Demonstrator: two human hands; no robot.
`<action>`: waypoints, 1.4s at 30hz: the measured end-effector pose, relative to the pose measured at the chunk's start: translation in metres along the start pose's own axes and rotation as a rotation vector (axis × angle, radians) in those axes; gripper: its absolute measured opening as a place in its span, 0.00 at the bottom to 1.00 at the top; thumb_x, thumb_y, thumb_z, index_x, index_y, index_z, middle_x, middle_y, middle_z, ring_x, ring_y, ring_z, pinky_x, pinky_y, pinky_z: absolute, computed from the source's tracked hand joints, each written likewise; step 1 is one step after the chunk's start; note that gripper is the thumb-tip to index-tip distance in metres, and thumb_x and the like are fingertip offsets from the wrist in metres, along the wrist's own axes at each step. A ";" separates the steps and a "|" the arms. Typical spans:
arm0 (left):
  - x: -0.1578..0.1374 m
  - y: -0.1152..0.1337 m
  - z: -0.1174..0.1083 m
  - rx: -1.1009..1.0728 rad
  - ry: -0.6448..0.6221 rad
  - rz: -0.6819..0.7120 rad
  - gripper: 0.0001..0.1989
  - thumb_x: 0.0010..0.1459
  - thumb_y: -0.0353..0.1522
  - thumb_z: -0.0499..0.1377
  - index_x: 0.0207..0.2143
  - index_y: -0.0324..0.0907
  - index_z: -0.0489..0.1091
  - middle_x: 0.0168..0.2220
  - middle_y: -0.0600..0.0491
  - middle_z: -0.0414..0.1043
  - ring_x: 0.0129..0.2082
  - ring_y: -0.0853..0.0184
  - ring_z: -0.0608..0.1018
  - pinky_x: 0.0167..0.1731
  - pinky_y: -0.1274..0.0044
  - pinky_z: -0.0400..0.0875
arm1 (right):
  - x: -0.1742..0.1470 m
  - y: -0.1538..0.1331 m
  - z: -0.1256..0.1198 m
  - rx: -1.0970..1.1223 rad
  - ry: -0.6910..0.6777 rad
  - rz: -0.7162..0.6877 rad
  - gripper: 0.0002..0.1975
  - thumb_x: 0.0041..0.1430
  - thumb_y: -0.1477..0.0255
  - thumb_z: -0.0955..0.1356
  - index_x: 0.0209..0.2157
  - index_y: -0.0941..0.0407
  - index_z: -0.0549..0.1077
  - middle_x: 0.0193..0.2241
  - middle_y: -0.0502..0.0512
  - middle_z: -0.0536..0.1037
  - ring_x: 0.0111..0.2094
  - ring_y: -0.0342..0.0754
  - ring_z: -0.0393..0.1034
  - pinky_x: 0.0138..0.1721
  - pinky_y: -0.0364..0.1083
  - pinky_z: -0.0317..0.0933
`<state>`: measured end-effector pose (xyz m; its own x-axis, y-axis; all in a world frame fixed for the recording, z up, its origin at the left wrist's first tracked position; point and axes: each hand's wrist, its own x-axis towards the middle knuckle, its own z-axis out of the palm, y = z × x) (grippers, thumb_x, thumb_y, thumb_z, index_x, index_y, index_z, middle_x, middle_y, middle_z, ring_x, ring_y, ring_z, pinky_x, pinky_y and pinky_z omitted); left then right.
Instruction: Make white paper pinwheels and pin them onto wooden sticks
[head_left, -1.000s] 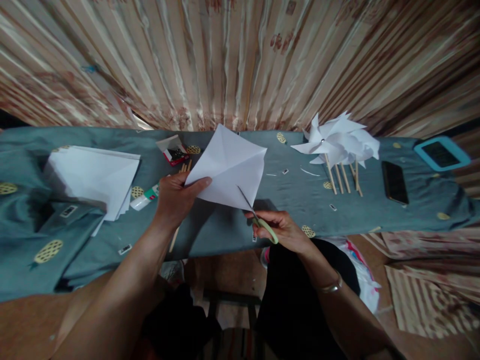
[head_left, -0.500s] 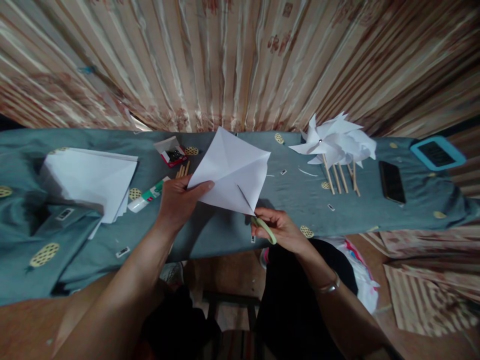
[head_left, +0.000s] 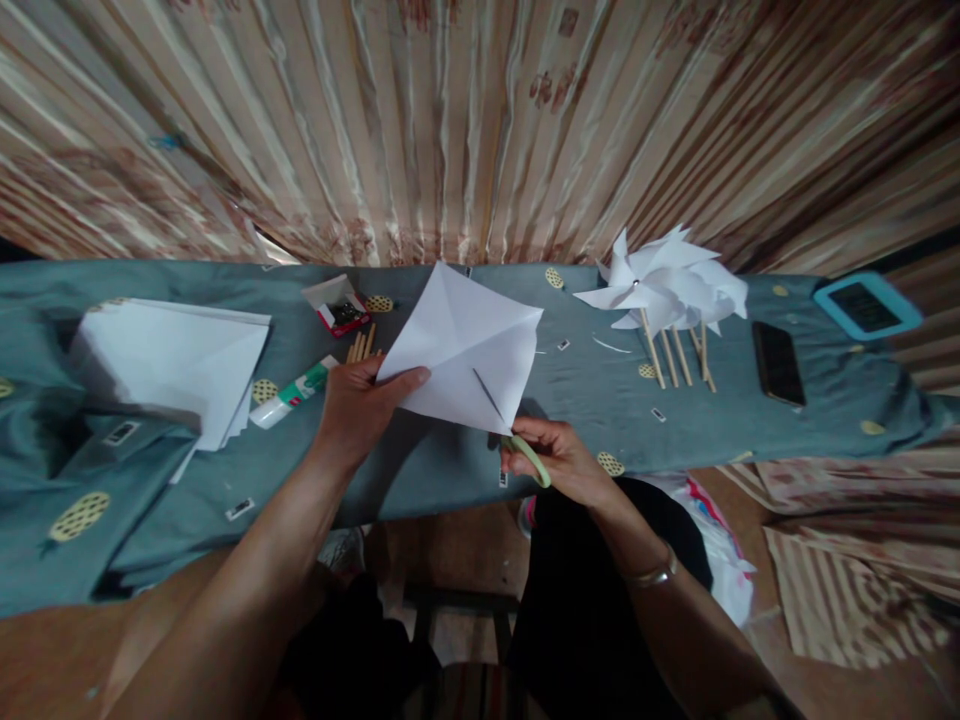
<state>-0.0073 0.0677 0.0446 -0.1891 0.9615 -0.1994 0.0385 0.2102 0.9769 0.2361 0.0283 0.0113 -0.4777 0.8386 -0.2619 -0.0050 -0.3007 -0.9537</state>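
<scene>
A creased white square of paper (head_left: 465, 330) is held above the table, one corner pointing toward me. My left hand (head_left: 365, 402) grips its left corner, thumb on top and fingers underneath. My right hand (head_left: 559, 458) is closed around scissors with pale green handles (head_left: 531, 460). One dark blade lies over the paper, running from the near corner toward the centre; the other blade is hidden beneath the sheet. Several short wooden sticks (head_left: 361, 345) and a green and white glue stick (head_left: 294, 392) lie just beyond my left hand.
A stack of white paper (head_left: 172, 360) lies at left, near an open red box of small dark items (head_left: 341, 308). Paper pinwheels on sticks (head_left: 667, 285), a phone (head_left: 778, 362) and a blue-framed device (head_left: 868, 305) are at right on the green cloth (head_left: 450, 480).
Hardly anything differs. The whole view has shifted slightly, and both hands keep their hold on the paper and the scissors.
</scene>
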 end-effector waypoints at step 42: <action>-0.001 -0.002 0.003 -0.134 -0.029 -0.059 0.10 0.40 0.34 0.72 0.28 0.41 0.81 0.28 0.51 0.81 0.27 0.65 0.78 0.31 0.73 0.73 | 0.000 -0.008 0.003 -0.013 0.027 0.019 0.22 0.44 0.53 0.77 0.31 0.58 0.79 0.21 0.46 0.70 0.23 0.38 0.58 0.23 0.39 0.56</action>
<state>-0.0039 0.0665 0.0427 -0.1589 0.9533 -0.2568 -0.1032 0.2426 0.9646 0.2334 0.0288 0.0193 -0.4539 0.8448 -0.2834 0.0152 -0.3107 -0.9504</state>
